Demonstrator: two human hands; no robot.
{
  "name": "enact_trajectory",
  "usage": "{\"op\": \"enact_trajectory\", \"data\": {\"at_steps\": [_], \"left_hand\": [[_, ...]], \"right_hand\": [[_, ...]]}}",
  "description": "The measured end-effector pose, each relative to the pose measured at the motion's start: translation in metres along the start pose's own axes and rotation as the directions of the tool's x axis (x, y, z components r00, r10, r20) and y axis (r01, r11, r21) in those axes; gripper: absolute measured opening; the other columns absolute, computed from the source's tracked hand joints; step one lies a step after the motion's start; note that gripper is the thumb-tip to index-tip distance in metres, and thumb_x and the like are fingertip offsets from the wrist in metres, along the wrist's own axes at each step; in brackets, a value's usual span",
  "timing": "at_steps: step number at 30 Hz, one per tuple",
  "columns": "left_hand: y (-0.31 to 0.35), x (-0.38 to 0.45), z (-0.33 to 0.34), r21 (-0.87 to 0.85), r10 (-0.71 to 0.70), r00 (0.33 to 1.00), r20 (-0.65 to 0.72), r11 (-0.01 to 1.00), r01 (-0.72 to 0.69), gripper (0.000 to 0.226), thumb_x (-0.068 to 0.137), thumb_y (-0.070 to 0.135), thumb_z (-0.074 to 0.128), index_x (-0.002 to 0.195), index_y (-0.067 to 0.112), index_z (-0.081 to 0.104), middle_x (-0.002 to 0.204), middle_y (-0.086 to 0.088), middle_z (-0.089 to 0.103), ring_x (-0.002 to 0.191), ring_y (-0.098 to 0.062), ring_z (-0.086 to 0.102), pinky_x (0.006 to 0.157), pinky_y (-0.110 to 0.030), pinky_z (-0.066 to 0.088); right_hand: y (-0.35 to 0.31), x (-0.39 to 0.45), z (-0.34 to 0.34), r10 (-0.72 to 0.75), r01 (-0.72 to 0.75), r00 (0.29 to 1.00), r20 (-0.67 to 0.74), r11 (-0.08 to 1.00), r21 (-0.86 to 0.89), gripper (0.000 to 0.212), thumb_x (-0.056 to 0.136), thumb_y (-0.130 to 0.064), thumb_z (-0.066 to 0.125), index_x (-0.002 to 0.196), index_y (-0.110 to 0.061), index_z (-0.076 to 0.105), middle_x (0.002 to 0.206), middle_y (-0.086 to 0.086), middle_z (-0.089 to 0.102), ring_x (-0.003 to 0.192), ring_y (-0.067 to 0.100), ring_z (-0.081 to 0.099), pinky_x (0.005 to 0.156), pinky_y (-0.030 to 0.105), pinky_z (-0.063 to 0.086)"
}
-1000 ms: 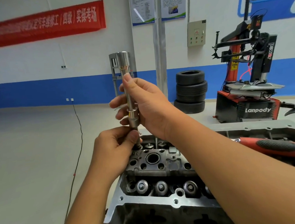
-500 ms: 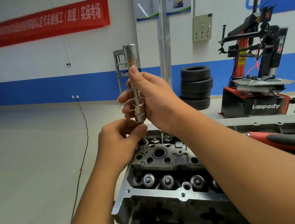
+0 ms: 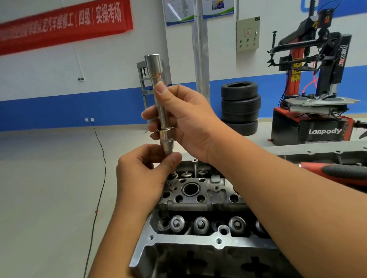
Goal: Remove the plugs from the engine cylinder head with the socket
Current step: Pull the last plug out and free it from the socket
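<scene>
Above the far end of the cylinder head [image 3: 194, 203], a long chrome socket [image 3: 161, 110] is held upright, clear of the casting. It is gripped by the right hand [image 3: 190, 121], fingers curled round the shaft and thumb laid up along it. Its lower end is pinched between thumb and fingers of the left hand [image 3: 144, 174]; what is being pinched there, presumably a withdrawn plug, is hidden by the fingers. Compared with a second ago, the tool has been kept upright in the same two-handed hold, with little movement seen beyond the camera's own shift. From this it is judged that a plug is being worked out of the socket by hand. A red-handled tool [image 3: 346, 173] lies on the bench beyond the right forearm.
</scene>
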State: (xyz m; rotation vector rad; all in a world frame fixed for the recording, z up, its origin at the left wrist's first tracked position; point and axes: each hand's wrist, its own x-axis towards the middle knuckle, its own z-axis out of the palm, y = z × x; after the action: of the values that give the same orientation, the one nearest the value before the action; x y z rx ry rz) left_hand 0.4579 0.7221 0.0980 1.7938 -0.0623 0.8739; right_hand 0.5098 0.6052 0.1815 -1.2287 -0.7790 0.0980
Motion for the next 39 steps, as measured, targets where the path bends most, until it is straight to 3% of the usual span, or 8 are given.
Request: {"op": "enact_trajectory", "data": {"at_steps": [5,9,12,16,23,27,30,39], "left_hand": [[-0.0022,0.0018,-0.0070,-0.040,-0.090,0.983,0.162,0.994,0.097,0.017,0.101,0.014,0.065,0.097,0.025,0.077,0.089,0.006,0.081,0.088,-0.009,0.074,0.080,-0.028,0.052],[-0.0009,0.0002,-0.0073,-0.038,-0.087,0.992,0.089,0.995,0.090,0.018,0.089,0.008,0.078,0.091,0.026,0.077,0.084,0.006,0.080,0.080,-0.009,0.075,0.074,-0.025,0.055],[-0.0032,-0.0005,-0.0071,-0.023,-0.102,0.994,0.038,0.994,0.103,0.012,0.082,0.016,0.086,0.087,0.023,0.078,0.082,0.004,0.079,0.080,-0.021,0.074,0.080,-0.040,0.058],[-0.0030,0.0004,-0.0065,-0.088,-0.134,0.977,0.163,0.985,0.150,0.017,0.099,0.019,0.068,0.091,0.026,0.081,0.089,0.004,0.081,0.086,-0.013,0.076,0.071,-0.018,0.054],[0.0001,0.0007,-0.0025,-0.022,-0.071,0.997,-0.007,0.997,0.071,0.015,0.081,0.017,0.087,0.085,0.027,0.076,0.078,0.009,0.078,0.069,-0.005,0.072,0.075,-0.029,0.056],[0.0000,0.0007,-0.0016,-0.045,-0.080,0.993,0.087,0.995,0.084,0.006,0.094,0.026,0.072,0.092,0.028,0.076,0.083,0.009,0.080,0.078,-0.005,0.074,0.072,-0.021,0.052],[-0.0016,-0.0001,-0.0020,-0.074,-0.112,0.984,0.140,0.990,0.123,0.021,0.105,0.024,0.057,0.099,0.023,0.077,0.087,0.004,0.081,0.085,-0.008,0.076,0.076,-0.025,0.050],[-0.0024,0.0005,-0.0049,-0.005,-0.087,0.996,0.035,0.996,0.088,0.003,0.088,0.028,0.078,0.091,0.028,0.076,0.083,0.007,0.079,0.078,-0.011,0.074,0.068,-0.020,0.055]], "right_hand": [[0.0010,0.0033,-0.0003,0.016,-0.015,0.999,0.027,1.000,-0.017,0.033,0.109,-0.036,0.049,0.099,-0.006,0.059,0.082,0.013,0.072,0.067,0.025,0.067,0.066,0.041,0.059],[0.0062,0.0033,0.0001,0.016,-0.016,0.997,0.073,1.000,0.000,0.032,0.105,-0.038,0.058,0.099,-0.007,0.063,0.082,0.013,0.072,0.067,0.024,0.065,0.070,0.043,0.060],[0.0093,0.0027,-0.0029,-0.031,0.033,0.997,0.068,0.999,-0.026,0.020,0.099,-0.029,0.069,0.094,-0.012,0.061,0.082,0.014,0.073,0.067,0.024,0.067,0.072,0.042,0.059],[0.0089,0.0035,-0.0060,-0.024,0.024,0.997,0.071,1.000,-0.002,0.018,0.100,-0.027,0.069,0.094,-0.011,0.062,0.091,0.015,0.076,0.074,0.026,0.071,0.072,0.042,0.059],[0.0076,0.0026,-0.0033,0.015,-0.015,0.998,0.064,1.000,-0.010,0.018,0.103,-0.029,0.064,0.103,-0.012,0.062,0.086,0.013,0.073,0.072,0.024,0.068,0.066,0.040,0.058],[0.0082,0.0027,-0.0042,-0.004,0.005,0.999,0.044,1.000,-0.024,0.017,0.103,-0.025,0.064,0.102,-0.011,0.056,0.080,0.010,0.071,0.068,0.022,0.067,0.067,0.041,0.058],[0.0075,0.0036,-0.0024,0.006,-0.002,0.997,0.071,0.999,-0.051,0.020,0.107,-0.028,0.056,0.100,-0.010,0.060,0.083,0.008,0.072,0.070,0.022,0.067,0.066,0.041,0.057],[0.0078,0.0030,-0.0063,0.007,-0.005,0.996,0.089,1.000,-0.021,0.023,0.101,-0.033,0.065,0.099,-0.012,0.058,0.088,0.013,0.075,0.069,0.023,0.067,0.066,0.041,0.058]]}}
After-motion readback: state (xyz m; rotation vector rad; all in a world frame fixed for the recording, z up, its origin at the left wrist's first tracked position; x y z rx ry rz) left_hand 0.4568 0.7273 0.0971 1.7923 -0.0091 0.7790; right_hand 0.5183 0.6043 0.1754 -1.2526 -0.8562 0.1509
